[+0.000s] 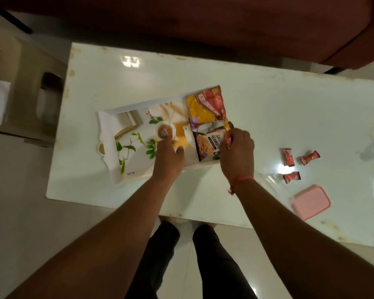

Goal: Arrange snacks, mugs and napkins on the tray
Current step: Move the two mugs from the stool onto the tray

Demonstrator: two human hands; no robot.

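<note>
A white rectangular tray [108, 134] printed with a teacup and leaves lies on the white table. At its right end rest a yellow-and-red snack packet [205, 105] and, nearer me, a peanut packet [207, 143]. My right hand [238, 154] is over the tray's right edge, fingers closed on a small red-wrapped candy [228, 138] beside the peanut packet. My left hand [168, 160] rests flat on the tray's near middle, fingers apart, holding nothing. No mug or napkin is visible on the tray.
Three red-wrapped candies [288, 157] [310, 157] [292, 177] lie on the table at the right. A pink lidded box [311, 201] sits near the right front edge on clear plastic. A beige stool [30, 93] stands left of the table; a dark red sofa [203, 22] behind.
</note>
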